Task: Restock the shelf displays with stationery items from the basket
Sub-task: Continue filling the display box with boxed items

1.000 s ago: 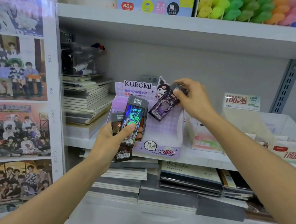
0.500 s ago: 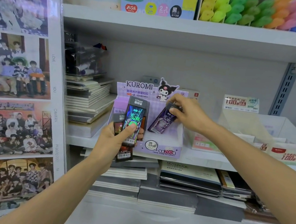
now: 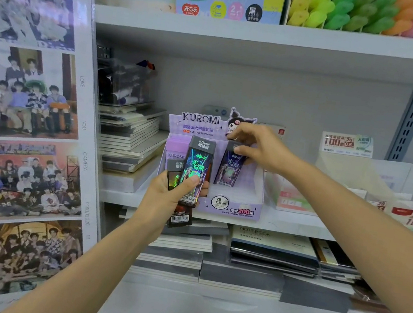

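Lowered since a second ago, the pack [image 3: 228,172] now stands almost upright inside the box [image 3: 234,211], its top pinched between the thumb and fingertips of the right hand [image 3: 258,148]. The box reads "KUROMI", "2B 0.5mm" and "200". Below and left of those fingers, the left hand [image 3: 163,201] grips fanned spare packs [image 3: 194,173] marked "ULTRAMAN", thumb across the front one. Above the fingers, a carton [image 3: 229,4] reads "M&G".

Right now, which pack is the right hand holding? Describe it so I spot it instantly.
On the middle white shelf stands a purple cardboard Kuromi display box. There the right hand pinches the top of a slim dark purplish pack. Unlike the bright holographic packs the left hand grips, it stands inside the box.
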### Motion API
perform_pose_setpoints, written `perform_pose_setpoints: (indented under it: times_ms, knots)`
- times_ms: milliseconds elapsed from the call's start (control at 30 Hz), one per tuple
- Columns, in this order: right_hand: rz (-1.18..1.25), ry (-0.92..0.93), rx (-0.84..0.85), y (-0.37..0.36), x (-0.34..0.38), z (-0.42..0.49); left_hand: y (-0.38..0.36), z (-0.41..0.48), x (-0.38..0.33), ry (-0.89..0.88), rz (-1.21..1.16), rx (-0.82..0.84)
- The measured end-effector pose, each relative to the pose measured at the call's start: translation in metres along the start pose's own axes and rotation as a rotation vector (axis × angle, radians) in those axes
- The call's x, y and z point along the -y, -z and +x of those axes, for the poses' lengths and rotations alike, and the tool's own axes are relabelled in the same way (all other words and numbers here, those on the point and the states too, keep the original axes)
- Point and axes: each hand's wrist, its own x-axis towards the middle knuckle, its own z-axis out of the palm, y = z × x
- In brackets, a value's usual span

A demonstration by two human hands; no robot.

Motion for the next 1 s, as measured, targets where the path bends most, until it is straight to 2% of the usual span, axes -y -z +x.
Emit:
perform_pose_setpoints:
  times_ms: [167,300,433,467,533,600,700,767,900,1000]
  knots:
    - [-0.212,0.158,-0.062,-0.02,0.005,0.004,0.001,0.0,0.001,0.002,-0.008,0.0]
    - [-0.279,0.102,-0.216,-0.025,-0.003,-0.005,0.002,0.001,0.0,0.016,-0.003,0.005]
    - [-0.315,0.135,-0.231,-0.019,0.002,-0.01,-0.001,-0.001,-0.004,0.013,-0.019,0.015]
    - [-0.22,0.152,-0.262,-0.017,0.006,-0.011,-0.002,-0.002,-0.005,0.012,-0.021,0.022]
    - [0.148,0.119,-0.275,-0.013,0.018,-0.019,-0.006,-0.004,-0.006,0.014,-0.018,0.033]
    - [0.423,0.06,-0.139,-0.013,0.028,-0.027,-0.013,-0.005,-0.008,0.017,-0.01,0.037]
    - [0.447,0.04,0.023,-0.011,0.034,-0.039,-0.027,-0.006,-0.012,0.026,-0.017,0.06]
    - [0.471,0.021,-0.023,0.003,0.034,-0.042,-0.032,-0.006,-0.013,0.045,-0.037,0.073]
    - [0.302,-0.067,-0.263,0.045,0.02,-0.045,-0.027,-0.004,-0.012,0.053,0.047,0.042]
    - [0.072,-0.079,-0.318,0.05,0.008,-0.044,-0.023,-0.005,-0.007,0.071,0.134,0.033]
